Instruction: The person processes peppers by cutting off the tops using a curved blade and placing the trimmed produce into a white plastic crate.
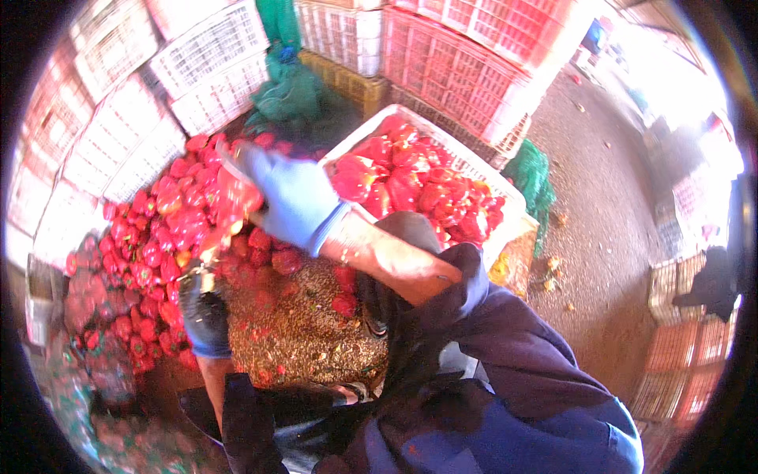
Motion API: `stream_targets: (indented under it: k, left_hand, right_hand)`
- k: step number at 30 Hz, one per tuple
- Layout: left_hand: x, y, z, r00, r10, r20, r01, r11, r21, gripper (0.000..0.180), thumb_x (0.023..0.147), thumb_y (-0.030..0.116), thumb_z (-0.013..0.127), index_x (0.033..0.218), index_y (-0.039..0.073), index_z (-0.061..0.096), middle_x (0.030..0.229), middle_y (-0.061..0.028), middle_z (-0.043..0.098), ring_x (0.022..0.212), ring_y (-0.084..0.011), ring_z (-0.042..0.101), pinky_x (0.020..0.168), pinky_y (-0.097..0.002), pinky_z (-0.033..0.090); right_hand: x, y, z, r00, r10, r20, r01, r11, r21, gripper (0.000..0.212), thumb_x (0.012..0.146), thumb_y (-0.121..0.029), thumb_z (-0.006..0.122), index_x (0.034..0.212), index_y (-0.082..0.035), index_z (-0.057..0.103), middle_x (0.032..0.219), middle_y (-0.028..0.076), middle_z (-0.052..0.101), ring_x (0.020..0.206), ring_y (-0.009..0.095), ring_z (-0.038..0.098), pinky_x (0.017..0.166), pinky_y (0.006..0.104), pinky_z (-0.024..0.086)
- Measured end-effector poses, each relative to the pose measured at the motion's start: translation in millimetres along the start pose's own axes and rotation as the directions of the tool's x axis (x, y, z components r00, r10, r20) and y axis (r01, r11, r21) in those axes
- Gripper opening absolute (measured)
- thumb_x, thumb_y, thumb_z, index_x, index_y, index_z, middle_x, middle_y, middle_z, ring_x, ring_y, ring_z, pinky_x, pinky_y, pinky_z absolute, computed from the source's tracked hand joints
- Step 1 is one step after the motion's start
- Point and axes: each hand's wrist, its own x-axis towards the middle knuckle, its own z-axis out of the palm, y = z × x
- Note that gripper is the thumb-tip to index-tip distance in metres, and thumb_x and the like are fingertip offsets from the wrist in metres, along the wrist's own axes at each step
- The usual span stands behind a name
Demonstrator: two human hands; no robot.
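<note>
My right hand (290, 196), in a blue glove with dark fingertips, reaches over the heap. Its fingers are closed round a red bell pepper (239, 199), blurred by motion. Lower and to the left is my left hand (204, 310), in a dark-coated glove with a blue cuff. Its fingers point up toward the pile and are smeared, so their grip cannot be made out. A big heap of red bell peppers (150, 261) lies in front and to the left. Close to my right forearm, a pale plastic crate (505, 193) is filled with red peppers (410, 178).
Stacked white crates (209, 59) and pink-red crates (458, 67) stand behind the heap. Green netting (288, 91) hangs between stacks; more netting (533, 178) lies beside the filled crate. Debris covers the ground (300, 340) before me. More crates (683, 355) stand at right.
</note>
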Motion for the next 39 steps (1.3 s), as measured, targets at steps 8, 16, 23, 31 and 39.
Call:
stream_targets:
  k: [8, 16, 23, 31, 39]
  left_hand:
    - [10.8, 15.5, -1.1, 0.955, 0.266, 0.135, -0.298, 0.871, 0.391, 0.035, 0.104, 0.016, 0.055, 0.134, -0.002, 0.063, 0.117, -0.0127, 0.069, 0.098, -0.0141, 0.066, 0.07, -0.0263, 0.054]
    - [-4.6, -8.9, 24.6, 0.999, 0.049, -0.01, -0.045, 0.971, 0.233, 0.035, 0.104, 0.017, 0.055, 0.134, 0.001, 0.064, 0.119, -0.0098, 0.068, 0.097, -0.0114, 0.066, 0.072, -0.0253, 0.054]
    - [-20.3, -3.7, 0.5, 0.998, 0.005, -0.064, 0.014, 0.954, 0.299, 0.035, 0.104, 0.017, 0.056, 0.134, 0.002, 0.064, 0.12, -0.0084, 0.068, 0.096, -0.0106, 0.066, 0.073, -0.0249, 0.054]
    - [-13.4, -8.1, -19.2, 0.998, -0.02, -0.065, 0.042, 0.932, 0.36, 0.035, 0.104, 0.018, 0.056, 0.134, 0.003, 0.064, 0.121, -0.0068, 0.068, 0.095, -0.0097, 0.065, 0.073, -0.0244, 0.054]
    - [7.3, 0.4, -34.2, 0.984, 0.18, -0.012, -0.163, 0.916, 0.368, 0.036, 0.101, 0.015, 0.063, 0.134, 0.002, 0.064, 0.119, -0.0096, 0.072, 0.09, -0.0156, 0.07, 0.073, -0.0285, 0.059]
  right_hand:
    - [-68.0, 123.2, -189.3, 0.934, 0.093, -0.345, -0.237, 0.885, -0.401, 0.064, 0.076, -0.025, 0.08, 0.133, -0.013, 0.055, 0.098, 0.023, 0.072, 0.09, 0.045, 0.07, 0.077, 0.0532, 0.057]
    - [-281.7, 201.8, -176.2, 0.885, 0.43, 0.178, -0.257, 0.77, -0.583, 0.075, 0.077, -0.032, 0.081, 0.145, -0.019, 0.05, 0.094, 0.022, 0.071, 0.083, 0.041, 0.072, 0.073, 0.0527, 0.057]
    - [-268.2, 165.4, -179.8, 0.678, 0.614, 0.405, -0.368, 0.76, -0.535, 0.073, 0.082, -0.052, 0.078, 0.146, -0.025, 0.056, 0.091, 0.023, 0.071, 0.084, 0.042, 0.07, 0.081, 0.051, 0.055]
    - [-224.1, 215.1, -159.2, 0.859, 0.457, -0.23, -0.512, 0.753, -0.413, 0.042, 0.086, -0.036, 0.079, 0.111, -0.004, 0.072, 0.081, 0.013, 0.071, 0.071, 0.032, 0.068, 0.073, 0.0398, 0.053]
    - [-260.2, 248.8, -62.3, 0.691, 0.687, -0.225, -0.723, 0.662, -0.2, 0.041, 0.092, -0.025, 0.076, 0.126, -0.005, 0.064, 0.098, 0.017, 0.071, 0.088, 0.026, 0.072, 0.075, 0.0365, 0.055]
